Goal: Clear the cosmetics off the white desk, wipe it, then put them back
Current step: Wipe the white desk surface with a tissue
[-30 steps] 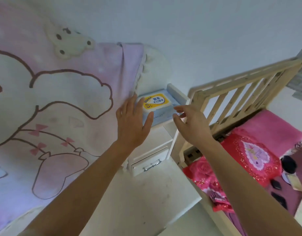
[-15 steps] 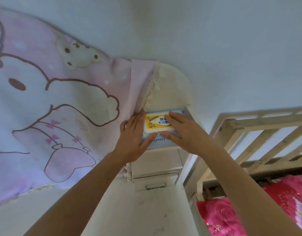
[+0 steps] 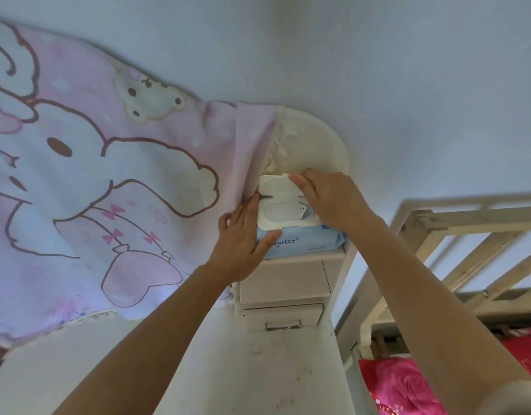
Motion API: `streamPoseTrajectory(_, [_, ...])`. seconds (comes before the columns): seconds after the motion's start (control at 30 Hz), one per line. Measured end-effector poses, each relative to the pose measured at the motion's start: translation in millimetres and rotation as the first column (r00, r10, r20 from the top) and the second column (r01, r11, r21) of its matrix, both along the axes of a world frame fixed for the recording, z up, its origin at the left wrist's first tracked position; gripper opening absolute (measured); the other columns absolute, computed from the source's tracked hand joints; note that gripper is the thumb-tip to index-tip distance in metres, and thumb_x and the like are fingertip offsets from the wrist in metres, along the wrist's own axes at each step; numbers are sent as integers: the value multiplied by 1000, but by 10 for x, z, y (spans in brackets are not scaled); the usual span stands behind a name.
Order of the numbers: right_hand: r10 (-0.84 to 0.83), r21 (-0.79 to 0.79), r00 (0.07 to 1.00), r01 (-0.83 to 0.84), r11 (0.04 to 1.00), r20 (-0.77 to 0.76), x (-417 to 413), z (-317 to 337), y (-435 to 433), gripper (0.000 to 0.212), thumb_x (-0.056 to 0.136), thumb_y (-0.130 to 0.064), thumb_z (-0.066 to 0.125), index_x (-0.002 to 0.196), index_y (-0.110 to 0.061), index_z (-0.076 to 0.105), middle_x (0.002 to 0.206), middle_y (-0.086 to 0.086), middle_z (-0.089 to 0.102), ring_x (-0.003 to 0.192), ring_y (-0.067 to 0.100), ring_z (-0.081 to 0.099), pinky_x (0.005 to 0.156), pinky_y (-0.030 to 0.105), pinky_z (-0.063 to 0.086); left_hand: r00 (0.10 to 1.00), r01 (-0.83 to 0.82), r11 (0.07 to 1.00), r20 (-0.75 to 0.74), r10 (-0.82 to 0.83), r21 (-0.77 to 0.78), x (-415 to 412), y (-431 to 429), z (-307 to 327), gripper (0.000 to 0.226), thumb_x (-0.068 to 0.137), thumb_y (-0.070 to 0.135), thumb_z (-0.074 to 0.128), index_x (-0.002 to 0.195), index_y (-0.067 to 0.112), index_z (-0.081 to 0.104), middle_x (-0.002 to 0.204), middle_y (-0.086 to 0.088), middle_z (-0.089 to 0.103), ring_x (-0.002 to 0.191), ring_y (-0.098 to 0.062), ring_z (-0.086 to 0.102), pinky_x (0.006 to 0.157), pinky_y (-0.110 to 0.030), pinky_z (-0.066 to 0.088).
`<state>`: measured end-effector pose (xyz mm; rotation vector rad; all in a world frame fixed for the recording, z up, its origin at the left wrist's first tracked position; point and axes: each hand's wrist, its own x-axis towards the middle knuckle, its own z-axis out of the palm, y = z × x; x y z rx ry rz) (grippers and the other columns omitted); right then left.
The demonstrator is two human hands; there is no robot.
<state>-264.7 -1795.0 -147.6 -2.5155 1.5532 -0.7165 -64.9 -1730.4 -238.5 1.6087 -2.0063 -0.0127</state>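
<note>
evidently soft, light and apt to slide, the pack of wipes (image 3: pixel 300 242) sits on the drawer unit (image 3: pixel 283 280), lid (image 3: pixel 276 184) flipped up, so bracing its end suits. the left hand (image 3: pixel 240 244) presses there with straight fingers; the right hand (image 3: pixel 327 199) covers the opening, its grip hidden.

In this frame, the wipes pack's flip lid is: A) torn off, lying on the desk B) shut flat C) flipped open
C: the white lid stands raised behind the oval opening, the right hand touching its edge, the left hand steadying the wipes pack.
</note>
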Motion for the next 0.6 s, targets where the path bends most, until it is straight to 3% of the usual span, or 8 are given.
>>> streamPoseTrajectory(0.13, [-93,71,949,75,995,302,39,-27,-53,35,98,-49,50,105,-16,61,83,1,68,77,20,64,72,37,52,1000,18,1000,2,-18,-10,17,-16,-14,74,93,65,24,153,21,18,157,1,27,141,-14,25,113,-39,16])
streamPoseTrajectory(0.27, [-198,135,886,155,979,420,9,-105,19,23,88,-35,68,100,-16,61,90,-6,67,85,13,64,79,27,51,999,14,1000,30,-14,17,59,-33,-5,79,91,68,20,154,22,16,158,3,24,141,-13,20,114,-39,13])
streamPoseTrajectory(0.47, [-246,145,914,209,967,323,-101,-103,118,29,88,-43,67,79,-16,67,73,-9,65,70,3,59,60,9,38,998,39,999,52,-40,32,109,-88,40,85,88,74,23,155,22,14,155,3,28,137,-15,25,112,-43,21])
streamPoseTrajectory(0.6, [-195,186,972,169,968,131,-6,-126,196,39,87,-49,63,72,-15,75,67,3,68,71,17,63,62,25,49,998,46,998,37,-47,33,102,-101,24,86,87,74,24,155,22,12,155,2,27,137,-15,24,112,-41,20])
